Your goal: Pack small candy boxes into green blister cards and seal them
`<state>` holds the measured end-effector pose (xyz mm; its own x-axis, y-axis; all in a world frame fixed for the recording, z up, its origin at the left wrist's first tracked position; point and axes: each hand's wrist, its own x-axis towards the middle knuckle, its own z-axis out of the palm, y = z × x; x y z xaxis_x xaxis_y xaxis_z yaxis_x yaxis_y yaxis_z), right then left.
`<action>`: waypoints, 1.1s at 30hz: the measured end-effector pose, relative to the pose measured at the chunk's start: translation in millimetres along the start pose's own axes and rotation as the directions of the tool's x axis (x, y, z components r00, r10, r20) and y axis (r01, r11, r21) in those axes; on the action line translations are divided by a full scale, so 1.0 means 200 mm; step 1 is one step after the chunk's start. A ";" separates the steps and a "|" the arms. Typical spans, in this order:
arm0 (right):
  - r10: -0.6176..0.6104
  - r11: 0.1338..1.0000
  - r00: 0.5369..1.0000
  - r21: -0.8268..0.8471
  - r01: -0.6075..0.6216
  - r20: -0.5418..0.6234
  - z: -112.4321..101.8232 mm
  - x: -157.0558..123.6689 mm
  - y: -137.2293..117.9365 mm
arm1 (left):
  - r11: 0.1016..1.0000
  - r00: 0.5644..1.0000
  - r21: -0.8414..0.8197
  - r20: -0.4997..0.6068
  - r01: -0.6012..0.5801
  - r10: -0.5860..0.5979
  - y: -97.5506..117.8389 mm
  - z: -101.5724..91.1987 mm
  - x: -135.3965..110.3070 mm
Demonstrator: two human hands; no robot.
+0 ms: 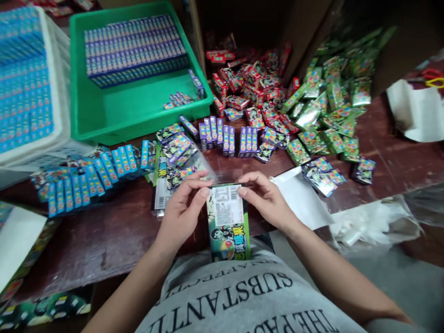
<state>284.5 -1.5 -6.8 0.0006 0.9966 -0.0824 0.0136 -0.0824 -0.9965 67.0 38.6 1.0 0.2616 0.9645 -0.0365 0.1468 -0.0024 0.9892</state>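
Note:
A flat green printed packet with a white barcode label hangs upright in front of my grey shirt, at the near edge of the dark red table. My left hand pinches its top left corner. On the other side, my right hand pinches the top right corner. A clear plastic flap rises above the packet's top between my fingertips. Just left of my left hand lies another filled clear packet of small boxes.
A green tray holds rows of purple boxes. A white crate of blue boxes stands at far left. Loose blue boxes, purple boxes, red boxes and green boxes cover the table. White bags lie to the right.

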 end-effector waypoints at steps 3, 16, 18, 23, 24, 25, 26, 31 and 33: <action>-0.113 0.994 0.994 -0.011 0.113 0.000 -0.01 0.00 -0.01 | 0.996 0.998 -0.074 -0.038 0.048 -0.051 0.01 0.01 0.04; 0.193 0.980 0.979 0.054 -0.190 -0.060 -0.17 -0.02 -0.15 | 0.989 0.975 0.074 0.174 0.129 -0.140 0.23 0.13 0.13; 0.220 0.973 0.975 0.074 -0.218 -0.027 -0.20 -0.02 -0.16 | 0.989 0.969 0.091 0.208 0.116 -0.132 0.24 0.15 0.15; 0.097 0.992 0.988 -0.089 -0.087 0.121 -0.30 -0.08 -0.18 | 0.994 0.938 0.085 0.331 0.074 -0.098 0.20 0.13 0.12; 0.054 0.989 0.986 -0.143 -0.032 0.159 -0.34 -0.08 -0.18 | 0.995 0.935 0.076 0.345 0.059 -0.082 0.19 0.13 0.11; 0.002 0.977 0.982 -0.208 0.039 0.190 -0.37 -0.07 -0.19 | 0.996 0.932 0.075 0.355 0.044 -0.068 0.19 0.12 0.11; -0.058 0.948 0.976 -0.294 0.120 0.211 -0.41 -0.06 -0.19 | 0.996 0.928 0.086 0.368 0.026 -0.056 0.19 0.13 0.10; -0.126 0.527 0.868 -0.709 0.470 0.481 -0.59 0.13 -0.16 | 0.950 0.871 0.253 0.490 -0.183 0.037 0.19 0.26 0.13; 0.016 0.401 0.801 -0.737 0.544 0.599 -0.60 0.20 -0.14 | 0.919 0.829 0.288 0.555 -0.269 0.069 0.16 0.36 0.14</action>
<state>405.1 40.5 19.0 -0.5983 0.7962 -0.0902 0.7429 0.5090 -0.4348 146.9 45.8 21.1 0.7561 0.6532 -0.0409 0.3394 -0.3379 0.8779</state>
